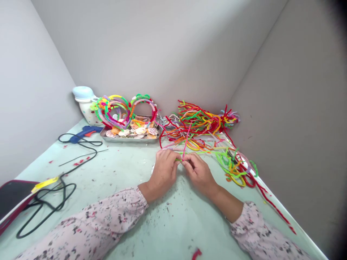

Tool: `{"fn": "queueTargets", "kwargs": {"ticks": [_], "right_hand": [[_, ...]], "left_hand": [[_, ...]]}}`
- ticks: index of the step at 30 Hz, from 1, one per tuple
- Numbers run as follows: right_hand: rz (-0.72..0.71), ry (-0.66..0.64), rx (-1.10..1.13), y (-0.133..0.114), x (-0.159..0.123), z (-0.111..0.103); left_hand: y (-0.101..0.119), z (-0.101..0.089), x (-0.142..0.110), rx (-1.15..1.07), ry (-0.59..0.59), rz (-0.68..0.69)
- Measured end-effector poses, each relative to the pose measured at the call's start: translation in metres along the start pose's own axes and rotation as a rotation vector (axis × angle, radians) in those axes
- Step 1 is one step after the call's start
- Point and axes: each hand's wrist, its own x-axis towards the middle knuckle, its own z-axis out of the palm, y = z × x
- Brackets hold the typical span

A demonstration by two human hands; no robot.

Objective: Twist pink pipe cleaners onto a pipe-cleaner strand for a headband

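Observation:
Over the middle of the table, my left hand [164,169] and my right hand [198,172] meet with fingertips almost touching. Both are closed in a pinch on pipe cleaners. A pink pipe cleaner [186,141] rises upright from between the fingers. A green pipe cleaner [179,160] shows between the two hands, and a light green length seems to run on to the right behind my right hand. How the two are joined is hidden by the fingertips.
Behind my hands lies a heap of colourful pipe cleaners [200,119], with a smaller green tangle [230,164] at right. A metal tray [130,140] holds shells and wrapped headbands [115,108]. Leftward are a blue glue gun [86,133], its black cord [65,195], a cup [88,110] and a dark red-edged device [13,198].

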Motion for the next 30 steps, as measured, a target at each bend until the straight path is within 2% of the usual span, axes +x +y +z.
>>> {"fn": "queueTargets", "kwargs": {"ticks": [9,18,30], "right_hand": [[0.061,0.011,0.134,0.0002,-0.0017,0.0005],[0.053,0.014,0.189,0.0014,-0.0011,0.0006],[0.087,-0.054,0.205,0.0004,-0.0004,-0.002]], "left_hand": [[0.0013,-0.001,0.0003,-0.013,0.023,-0.012],[0.0011,-0.0004,-0.0002,-0.011,0.018,0.009],[0.0002,-0.0002,-0.0011,-0.012,0.01,0.014]]}}
